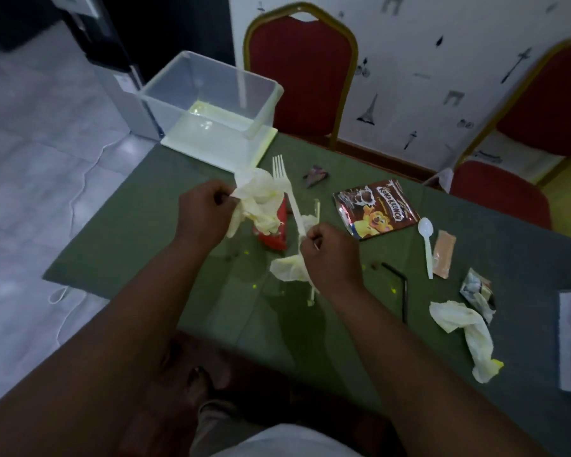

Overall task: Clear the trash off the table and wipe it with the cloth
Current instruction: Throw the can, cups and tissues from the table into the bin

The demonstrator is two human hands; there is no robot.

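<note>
Trash-clearing step; wiping not begun. Left hand [205, 209] fingers clenched on crumpled tissue [261, 199]; right hand [330, 255] fingers pinch fork [292, 207] handle. Next: drop both in clear bin [178, 84] at table [139, 225] far corner. Cereal packet [376, 209], spoon [427, 245] etc. left.

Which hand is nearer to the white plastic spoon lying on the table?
Right. The right hand, gripping the fork, is just left of the spoon; the left hand, holding crumpled tissue, is farther left, beyond it.
</note>
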